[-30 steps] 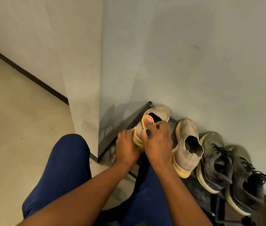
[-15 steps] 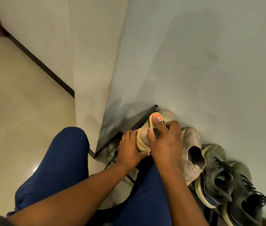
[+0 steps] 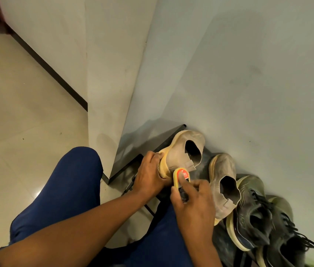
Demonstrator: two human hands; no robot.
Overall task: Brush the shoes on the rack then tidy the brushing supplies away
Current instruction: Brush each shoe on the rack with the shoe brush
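Note:
A beige slip-on shoe point(image 3: 183, 151) with a yellow sole stands at the left end of the black rack point(image 3: 148, 151). My left hand point(image 3: 150, 174) grips its toe end and sole. My right hand point(image 3: 192, 201) holds a small yellow-backed brush point(image 3: 181, 177) with a red label, index finger pressed on its back. The brush sits at the toe side of that shoe. Its dark bristles show under my fingers.
The second beige shoe point(image 3: 223, 182) lies to the right, then two dark lace-up sneakers point(image 3: 252, 216) point(image 3: 287, 239). A grey wall stands right behind the rack. My blue-trousered knee point(image 3: 71, 182) is at the left, over a pale tiled floor point(image 3: 17, 112).
My right hand has drawn the brush back from the shoe's opening to its toe end, uncovering the opening. The left hand stays on the toe. The camera view shifted.

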